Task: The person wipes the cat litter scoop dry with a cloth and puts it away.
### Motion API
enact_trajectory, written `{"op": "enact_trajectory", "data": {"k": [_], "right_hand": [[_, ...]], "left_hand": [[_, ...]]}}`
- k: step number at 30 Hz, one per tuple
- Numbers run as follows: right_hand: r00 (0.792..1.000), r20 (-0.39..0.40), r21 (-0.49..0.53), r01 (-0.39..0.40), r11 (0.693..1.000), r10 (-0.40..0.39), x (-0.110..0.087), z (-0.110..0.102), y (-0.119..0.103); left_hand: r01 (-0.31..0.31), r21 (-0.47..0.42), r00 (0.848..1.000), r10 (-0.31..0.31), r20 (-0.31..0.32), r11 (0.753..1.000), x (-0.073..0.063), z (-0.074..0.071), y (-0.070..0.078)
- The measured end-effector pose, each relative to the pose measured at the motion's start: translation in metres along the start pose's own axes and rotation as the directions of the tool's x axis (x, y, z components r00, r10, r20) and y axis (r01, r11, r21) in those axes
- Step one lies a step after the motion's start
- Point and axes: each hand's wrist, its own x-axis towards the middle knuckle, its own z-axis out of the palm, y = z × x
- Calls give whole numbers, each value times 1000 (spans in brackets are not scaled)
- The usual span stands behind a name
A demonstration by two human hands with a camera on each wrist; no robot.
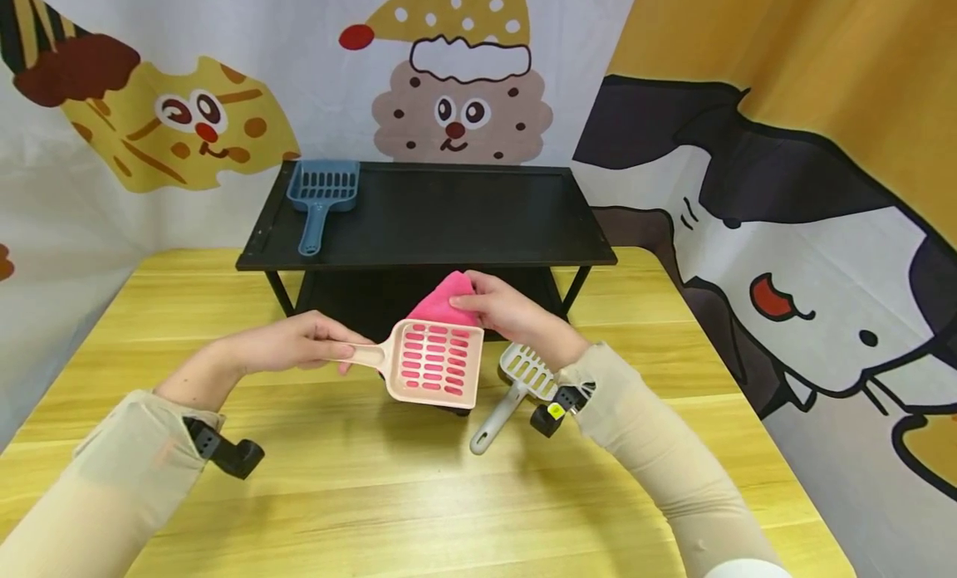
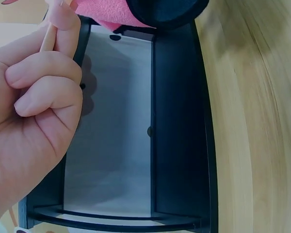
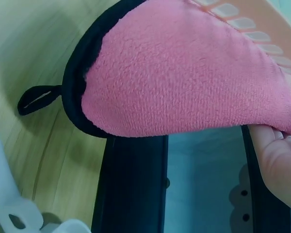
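My left hand [image 1: 302, 343] grips the handle of a pale pink litter scoop [image 1: 394, 370], held up over the table with its slotted basin facing the head camera. In the left wrist view the fingers [image 2: 53, 92] curl round the handle. Behind the scoop, my right hand [image 1: 503, 304] pinches a bright pink cloth [image 1: 449, 300], whose colour shows through the slots. The right wrist view shows the fuzzy cloth [image 3: 184, 73] hanging against the scoop's back, with a black border and a black loop [image 3: 39, 98]. A grey-white litter scoop [image 1: 499, 418] lies on the table below my right wrist.
A black two-tier rack [image 1: 449, 217] stands at the back of the wooden table [image 1: 359, 511]. On its top left lies a blue litter scoop [image 1: 317, 217]. A printed curtain [image 1: 299, 55] hangs behind and along the sides.
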Motion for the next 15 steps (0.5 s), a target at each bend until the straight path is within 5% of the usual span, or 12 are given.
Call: {"op": "enact_trajectory", "data": {"k": [15], "right_hand": [[996, -48, 4, 74, 997, -74, -24, -29, -8]], "left_hand": [[123, -56, 988, -127, -83, 991, -11, -4, -8]]}}
